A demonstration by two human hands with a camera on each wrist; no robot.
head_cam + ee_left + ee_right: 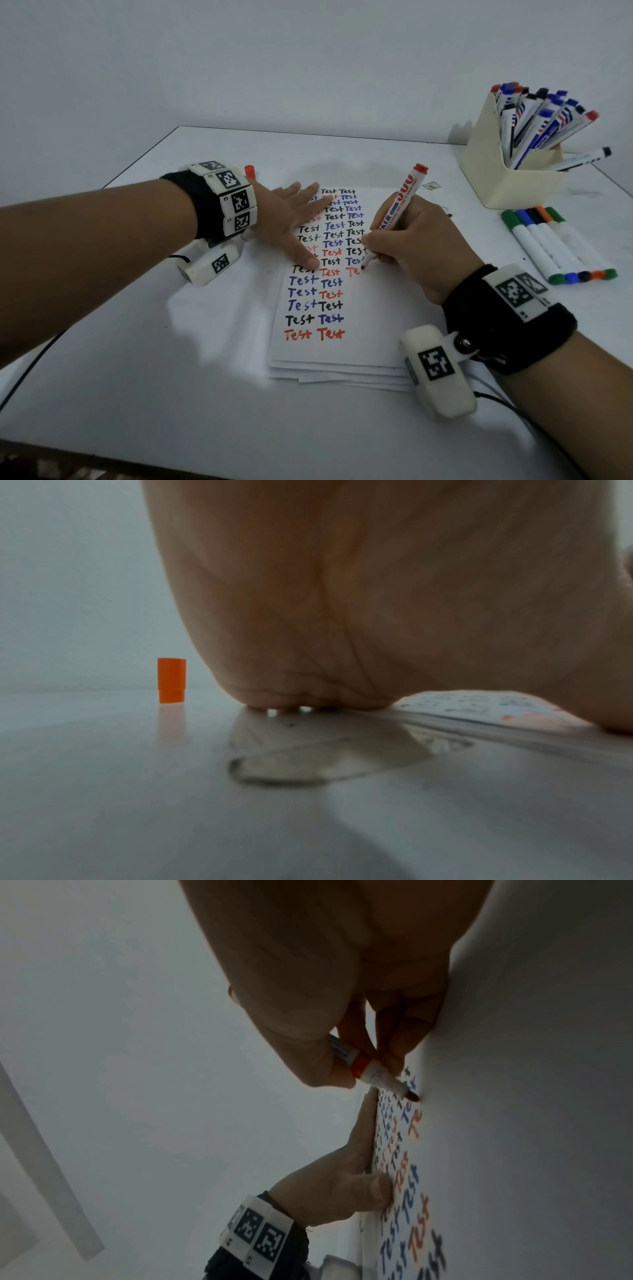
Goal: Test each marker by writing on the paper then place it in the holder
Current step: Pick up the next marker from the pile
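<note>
My right hand [404, 240] grips an uncapped red marker [397, 209], its tip on the white paper [373, 322] just after a red "Te". In the right wrist view the same red marker [373, 1072] touches the paper [479, 1123] at its tip. My left hand [291, 222] lies flat with spread fingers, pressing the paper's upper left. The paper carries several rows of "Test" in black, blue and red. The marker's red cap [249, 170] stands upright on the table behind my left wrist, seen as an orange-red cap [172, 680] in the left wrist view. A cream holder [507, 171] at the back right holds several markers.
Several capped markers [561, 246], green, blue, black and orange, lie side by side right of the paper. One black-capped marker [582, 159] lies beside the holder. More sheets lie stacked under the paper. Cables run off the table's front edges. A plain wall stands behind.
</note>
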